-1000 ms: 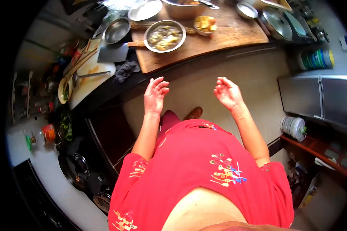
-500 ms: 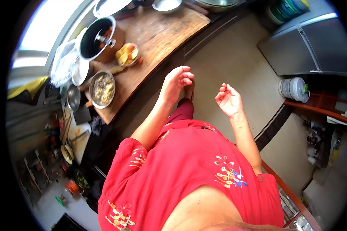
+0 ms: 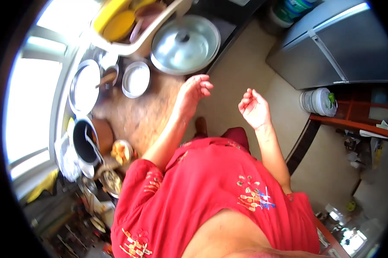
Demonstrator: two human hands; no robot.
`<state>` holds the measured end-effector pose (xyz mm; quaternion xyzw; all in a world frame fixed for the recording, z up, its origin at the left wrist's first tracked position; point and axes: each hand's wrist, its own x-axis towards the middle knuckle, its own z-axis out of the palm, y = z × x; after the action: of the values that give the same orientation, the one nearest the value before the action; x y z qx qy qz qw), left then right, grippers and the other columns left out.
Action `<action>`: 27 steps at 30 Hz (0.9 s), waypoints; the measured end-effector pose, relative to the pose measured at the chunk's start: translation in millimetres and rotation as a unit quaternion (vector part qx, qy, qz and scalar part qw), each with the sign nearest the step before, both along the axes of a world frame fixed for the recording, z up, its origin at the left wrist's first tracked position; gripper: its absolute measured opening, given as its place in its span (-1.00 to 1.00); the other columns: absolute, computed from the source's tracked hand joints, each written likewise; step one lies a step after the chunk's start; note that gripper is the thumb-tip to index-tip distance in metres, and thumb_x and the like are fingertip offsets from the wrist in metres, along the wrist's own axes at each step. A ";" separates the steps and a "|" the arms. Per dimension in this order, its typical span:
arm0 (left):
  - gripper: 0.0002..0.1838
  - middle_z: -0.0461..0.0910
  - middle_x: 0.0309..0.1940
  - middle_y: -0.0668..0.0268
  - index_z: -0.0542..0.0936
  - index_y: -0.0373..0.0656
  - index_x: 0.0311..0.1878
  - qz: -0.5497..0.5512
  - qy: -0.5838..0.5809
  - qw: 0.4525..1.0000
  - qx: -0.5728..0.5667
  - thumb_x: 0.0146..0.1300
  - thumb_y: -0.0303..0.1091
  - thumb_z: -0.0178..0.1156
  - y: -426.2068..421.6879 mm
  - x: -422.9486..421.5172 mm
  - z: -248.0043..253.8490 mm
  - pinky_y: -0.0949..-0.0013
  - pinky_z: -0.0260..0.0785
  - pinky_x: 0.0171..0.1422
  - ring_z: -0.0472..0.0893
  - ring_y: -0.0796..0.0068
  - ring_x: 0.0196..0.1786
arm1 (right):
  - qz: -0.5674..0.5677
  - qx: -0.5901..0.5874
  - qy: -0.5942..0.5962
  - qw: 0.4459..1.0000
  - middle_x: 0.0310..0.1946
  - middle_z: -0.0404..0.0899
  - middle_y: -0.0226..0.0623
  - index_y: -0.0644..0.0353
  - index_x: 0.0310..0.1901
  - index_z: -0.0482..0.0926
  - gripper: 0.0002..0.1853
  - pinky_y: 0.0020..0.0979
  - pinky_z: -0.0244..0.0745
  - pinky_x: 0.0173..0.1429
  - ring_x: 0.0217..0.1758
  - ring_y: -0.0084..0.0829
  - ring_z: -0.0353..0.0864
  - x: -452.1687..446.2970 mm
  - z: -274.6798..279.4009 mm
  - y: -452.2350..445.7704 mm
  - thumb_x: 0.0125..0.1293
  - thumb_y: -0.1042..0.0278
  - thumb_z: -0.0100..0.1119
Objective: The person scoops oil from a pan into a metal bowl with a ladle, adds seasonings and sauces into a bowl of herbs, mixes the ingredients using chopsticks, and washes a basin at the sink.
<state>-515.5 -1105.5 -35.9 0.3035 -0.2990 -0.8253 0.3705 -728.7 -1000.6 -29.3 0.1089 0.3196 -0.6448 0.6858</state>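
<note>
My left hand (image 3: 195, 92) is raised in front of me, fingers loosely bent and nothing in it. It is nearest to the wide steel basin (image 3: 168, 60), just below that basin's near rim and not visibly touching it. Off to the right, my right hand (image 3: 254, 109) hangs in the air over the floor, palm up. Its fingers curl loosely and hold nothing. On the wooden counter (image 3: 138, 122) stand a small round steel bowl (image 3: 136, 80), a tall dark-lined pot (image 3: 101, 135), a bowl of yellow-orange pieces (image 3: 121, 152) and a pan with pale food (image 3: 111, 180).
At the counter's back stands a tray (image 3: 146, 45) holding yellow and brown dishes. A round white-looking plate (image 3: 84, 88) leans near the window. To the right are a grey fridge (image 3: 306, 64), a white bucket (image 3: 324, 102) and a reddish-brown shelf (image 3: 353, 122). Tiled floor (image 3: 228, 103) lies ahead.
The view has shifted along the counter: the pot and food bowls now sit lower and further left, and the basin and dish tray have come into view. Both hands keep nearly the same pose.
</note>
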 end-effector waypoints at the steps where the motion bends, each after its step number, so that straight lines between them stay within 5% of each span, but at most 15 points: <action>1: -0.65 0.57 -0.29 0.25 0.45 -0.26 -0.02 -0.014 0.001 1.000 -0.016 0.34 -0.17 -0.05 -14.9 -17.8 10.6 0.51 0.37 -0.16 0.52 0.55 -0.33 | -0.005 -0.013 -0.005 1.000 -0.45 0.53 -0.40 0.16 -0.26 0.50 -0.85 -0.42 0.48 -0.21 -0.45 -0.52 0.49 -15.2 -2.1 -12.3 0.32 0.30 -0.03; 6: -0.67 0.56 -0.29 0.20 0.43 -0.33 -0.02 -0.051 0.007 0.998 -0.046 0.37 -0.23 -0.07 -73.5 -106.1 16.6 0.51 0.40 -0.17 0.52 0.53 -0.34 | -0.042 0.007 -0.016 0.999 -0.45 0.50 -0.43 0.15 -0.26 0.49 -0.85 -0.42 0.45 -0.21 -0.44 -0.54 0.46 -109.2 -17.8 -76.7 0.33 0.30 -0.03; 18: -0.69 0.57 -0.31 0.21 0.46 -0.29 -0.04 0.085 0.014 0.996 -0.016 0.31 -0.24 0.00 -173.7 -311.1 24.1 0.49 0.37 -0.15 0.52 0.53 -0.36 | 0.113 -0.010 0.006 0.994 -0.49 0.53 -0.43 0.15 -0.31 0.51 -0.87 -0.40 0.49 -0.25 -0.48 -0.55 0.50 -323.1 1.6 -265.6 0.27 0.29 0.05; 27: -0.69 0.58 -0.32 0.24 0.47 -0.29 -0.03 0.192 -0.023 0.981 0.022 0.30 -0.25 0.02 -255.8 -337.5 -13.2 0.49 0.40 -0.16 0.54 0.52 -0.37 | 0.169 0.023 -0.024 0.985 -0.48 0.54 -0.38 0.16 -0.32 0.51 -0.87 -0.42 0.47 -0.27 -0.49 -0.54 0.49 -374.8 -12.7 -365.1 0.27 0.30 0.05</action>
<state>-853.0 -1361.2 -49.1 0.3825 -0.2251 -0.7380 0.5083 -1103.5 -1365.7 -42.0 0.0844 0.3314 -0.5091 0.7898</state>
